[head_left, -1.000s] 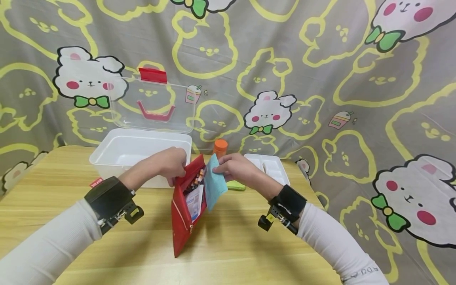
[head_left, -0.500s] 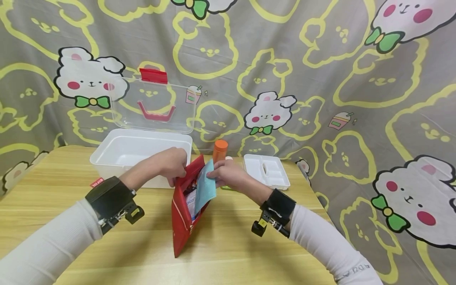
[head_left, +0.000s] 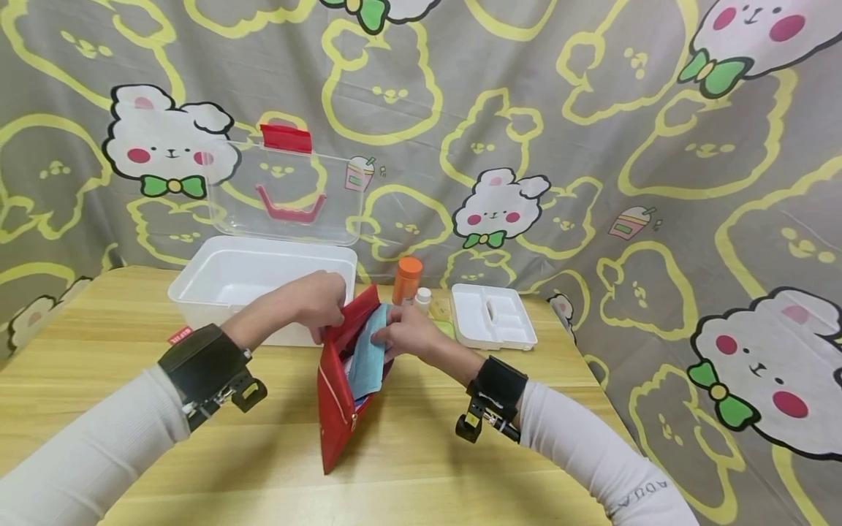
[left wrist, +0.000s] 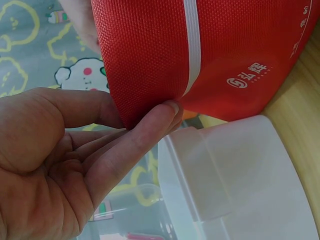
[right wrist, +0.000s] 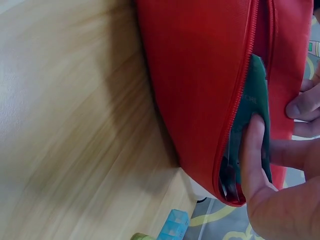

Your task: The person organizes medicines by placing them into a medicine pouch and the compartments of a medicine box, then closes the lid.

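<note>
A red zip pouch (head_left: 334,431) stands unzipped on the table, its mouth facing up and to the right. My left hand (head_left: 321,301) pinches the pouch's top edge between thumb and fingers, as the left wrist view confirms on the red fabric (left wrist: 145,55). In my right hand (head_left: 414,332) is a flat teal packet (head_left: 368,361), pinched at its upper side and partly inside the pouch's mouth. The right wrist view has the packet (right wrist: 254,97) between the thumb and fingers, just behind the zip. Most of the pouch's contents are hidden behind it.
Behind my left hand is a white storage box (head_left: 191,314) with its clear lid (head_left: 230,212) raised. An orange bottle (head_left: 408,274), a small white-capped bottle (head_left: 423,296) and a white divided tray (head_left: 470,318) stand at the back. A light-blue compartment case (right wrist: 174,225) shows below the pouch.
My right hand has moved left and brought the teal packet from beside the pouch into its mouth, covering the things inside. The left hand keeps its hold on the pouch.
</note>
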The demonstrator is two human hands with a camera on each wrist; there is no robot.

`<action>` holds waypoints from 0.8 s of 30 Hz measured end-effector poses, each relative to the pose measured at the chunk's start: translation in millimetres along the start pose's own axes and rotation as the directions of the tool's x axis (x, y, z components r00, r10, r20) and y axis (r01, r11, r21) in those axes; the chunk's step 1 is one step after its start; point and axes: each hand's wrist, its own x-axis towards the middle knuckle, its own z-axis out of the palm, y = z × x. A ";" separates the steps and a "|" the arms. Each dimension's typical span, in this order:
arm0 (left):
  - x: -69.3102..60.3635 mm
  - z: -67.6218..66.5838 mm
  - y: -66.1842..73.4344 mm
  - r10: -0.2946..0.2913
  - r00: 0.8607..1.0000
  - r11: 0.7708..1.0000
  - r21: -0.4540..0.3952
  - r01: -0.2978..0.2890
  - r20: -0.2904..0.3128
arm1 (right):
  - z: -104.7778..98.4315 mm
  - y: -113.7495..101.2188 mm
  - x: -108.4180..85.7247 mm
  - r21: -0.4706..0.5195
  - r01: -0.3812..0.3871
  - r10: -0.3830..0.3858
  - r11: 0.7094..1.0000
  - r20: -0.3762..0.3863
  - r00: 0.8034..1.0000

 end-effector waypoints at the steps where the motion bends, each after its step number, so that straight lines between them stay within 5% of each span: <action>1: 0.1 0.0 0.1 0.001 1.000 1.000 0.001 -0.001 0.000 | 0.2 0.2 0.0 0.005 -0.001 0.001 1.000 0.002 1.000; 9: -0.8 -0.1 0.7 0.001 1.000 1.000 0.008 -0.001 -0.002 | -0.1 -0.3 -1.5 0.017 -0.032 0.032 0.999 0.028 0.999; 14: -0.6 0.1 -0.1 0.011 1.000 1.000 0.015 -0.011 -0.001 | 2.5 5.4 0.5 -0.112 -0.020 0.022 0.994 0.022 1.000; 24: -0.3 -0.2 -0.7 0.001 1.000 1.000 0.019 -0.001 -0.002 | 10.8 4.9 6.4 -0.509 0.058 -0.102 0.859 -0.060 0.993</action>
